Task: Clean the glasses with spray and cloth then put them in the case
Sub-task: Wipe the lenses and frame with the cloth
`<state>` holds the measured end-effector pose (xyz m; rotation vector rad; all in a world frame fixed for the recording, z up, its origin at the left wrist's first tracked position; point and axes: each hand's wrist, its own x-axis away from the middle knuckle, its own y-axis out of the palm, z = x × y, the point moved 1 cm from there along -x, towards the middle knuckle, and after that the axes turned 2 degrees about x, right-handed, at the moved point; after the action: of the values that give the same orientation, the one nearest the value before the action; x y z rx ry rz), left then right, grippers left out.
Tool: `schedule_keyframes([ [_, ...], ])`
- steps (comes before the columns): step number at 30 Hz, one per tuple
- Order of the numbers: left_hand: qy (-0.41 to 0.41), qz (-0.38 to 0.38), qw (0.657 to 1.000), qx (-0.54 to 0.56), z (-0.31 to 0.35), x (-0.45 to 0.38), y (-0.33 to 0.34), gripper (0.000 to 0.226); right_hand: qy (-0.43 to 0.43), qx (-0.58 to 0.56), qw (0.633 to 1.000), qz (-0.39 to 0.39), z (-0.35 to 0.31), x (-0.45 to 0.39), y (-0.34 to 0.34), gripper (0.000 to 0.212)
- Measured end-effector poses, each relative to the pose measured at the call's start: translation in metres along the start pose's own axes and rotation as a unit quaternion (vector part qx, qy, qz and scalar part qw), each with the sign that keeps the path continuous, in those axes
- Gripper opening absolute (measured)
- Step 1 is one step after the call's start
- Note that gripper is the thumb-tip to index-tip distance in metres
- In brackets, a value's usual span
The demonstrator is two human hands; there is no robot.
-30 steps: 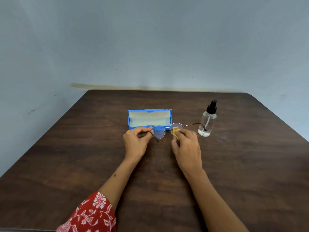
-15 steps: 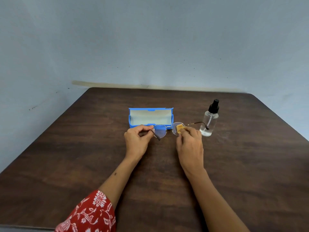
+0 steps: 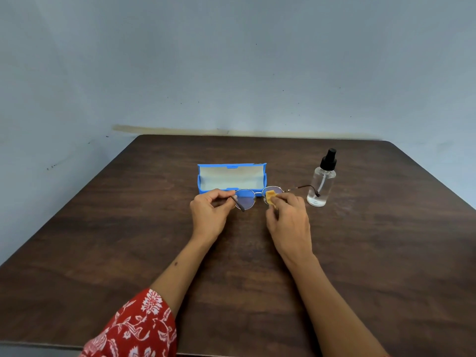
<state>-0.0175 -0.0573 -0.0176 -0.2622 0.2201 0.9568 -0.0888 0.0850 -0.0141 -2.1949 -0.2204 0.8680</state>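
Note:
Thin metal-framed glasses (image 3: 247,199) are held just above the brown table, in front of the open blue case (image 3: 231,177). My left hand (image 3: 210,215) pinches the left end of the frame, and the folded left temple slants across that lens. My right hand (image 3: 288,219) presses a small orange cloth (image 3: 270,196) against the right lens. The right temple sticks out to the right, its tip in front of the clear spray bottle (image 3: 322,185) with a black nozzle.
The wooden table (image 3: 386,253) has its far edge close to a pale blue-grey wall. The case stands open with a pale lining, directly behind the glasses. A red patterned sleeve (image 3: 139,328) covers my left upper arm.
My right hand and the cloth shifted slightly across the right lens, first right, then a little back left. My left hand kept its hold on the frame.

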Motion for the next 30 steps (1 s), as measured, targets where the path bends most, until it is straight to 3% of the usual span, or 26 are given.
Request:
schedule_keyframes([
  [5, 0.002, 0.001, 1.0, 0.007, -0.0001, 0.0013, 0.0, 0.012, 0.044, -0.002, 0.999, 0.029, 0.0018, -0.0003, -0.0009, 0.02],
  [10, 0.01, 0.008, 1.0, 0.004, -0.0016, -0.0003, -0.0006, 0.011, -0.001, 0.018, 1.0, -0.024, -0.0017, 0.0001, 0.0021, 0.025],
  [15, 0.006, 0.006, 1.0, 0.005, -0.0037, -0.001, 0.0007, 0.012, 0.054, 0.019, 0.998, -0.001, 0.0002, -0.0024, 0.0013, 0.024],
  [21, 0.008, 0.015, 1.0, 0.005, -0.0042, -0.0022, -0.0009, 0.012, 0.011, 0.013, 0.999, -0.033, -0.0024, -0.0006, 0.001, 0.026],
  [26, -0.001, 0.008, 1.0, 0.007, -0.0049, -0.0027, 0.001, 0.01, 0.069, 0.006, 0.998, 0.008, 0.0028, -0.0021, 0.0, 0.023],
  [30, -0.005, 0.006, 1.0, 0.013, -0.0041, -0.0019, 0.0001, 0.011, 0.012, 0.015, 0.999, -0.029, -0.0008, 0.0004, 0.0013, 0.028],
])
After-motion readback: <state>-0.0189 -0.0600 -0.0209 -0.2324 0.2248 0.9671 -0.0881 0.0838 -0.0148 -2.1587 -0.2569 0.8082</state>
